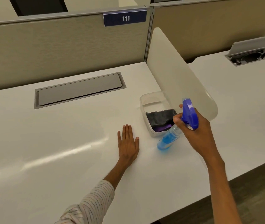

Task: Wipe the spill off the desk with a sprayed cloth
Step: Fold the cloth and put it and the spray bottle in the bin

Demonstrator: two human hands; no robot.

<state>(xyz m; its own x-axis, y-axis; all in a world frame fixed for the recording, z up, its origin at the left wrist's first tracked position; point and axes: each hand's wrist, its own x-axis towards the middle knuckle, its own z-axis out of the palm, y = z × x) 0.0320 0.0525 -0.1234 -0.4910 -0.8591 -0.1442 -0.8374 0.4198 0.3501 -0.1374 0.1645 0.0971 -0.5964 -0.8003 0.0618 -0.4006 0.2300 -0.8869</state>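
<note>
My right hand (198, 131) grips a clear spray bottle (169, 139) of blue liquid by its blue trigger head, tilted with its base just above the white desk (63, 151). A dark grey cloth (160, 118) lies folded over a purple cloth (162, 128) inside a clear plastic container (146, 101), right behind the bottle. My left hand (128, 146) rests flat on the desk with fingers together, left of the bottle, holding nothing. I cannot make out a spill on the glossy surface.
A grey closed cable hatch (80, 90) is set into the desk at the back. A white rounded divider (177, 70) stands on the right, behind the container. A fabric partition with a "111" sign (125, 18) closes the back. The neighbouring desk has an open cable hatch (251, 52).
</note>
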